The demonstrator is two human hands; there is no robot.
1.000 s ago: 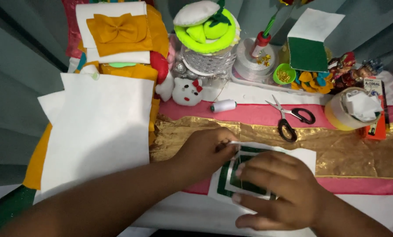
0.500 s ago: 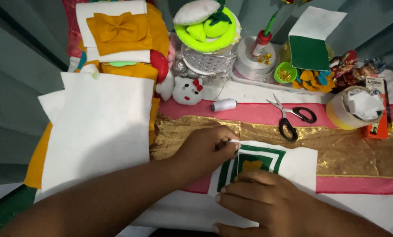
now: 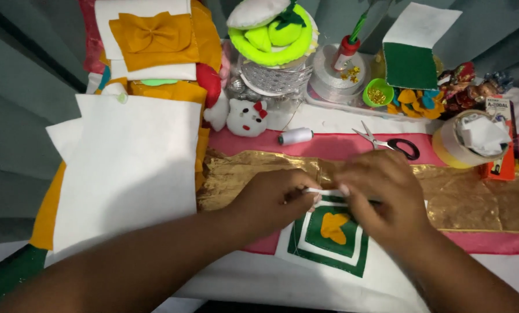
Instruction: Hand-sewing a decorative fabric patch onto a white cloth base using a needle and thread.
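A white felt square with nested green squares and a small orange shape in the middle lies on the gold cloth. My left hand pinches the square's upper edge with its fingertips. My right hand meets it at the same edge, fingers bent down onto the felt and covering the square's right part. The fingertips of both hands nearly touch.
White felt sheets over orange ones lie at the left. Behind the hands are a white thread spool, black-handled scissors, a tape roll, a small plush toy, a neon green felt piece and a bowl of beads.
My right hand has moved up from the lower right of the felt square to its upper edge, uncovering the orange shape. My left hand has stayed at that edge.
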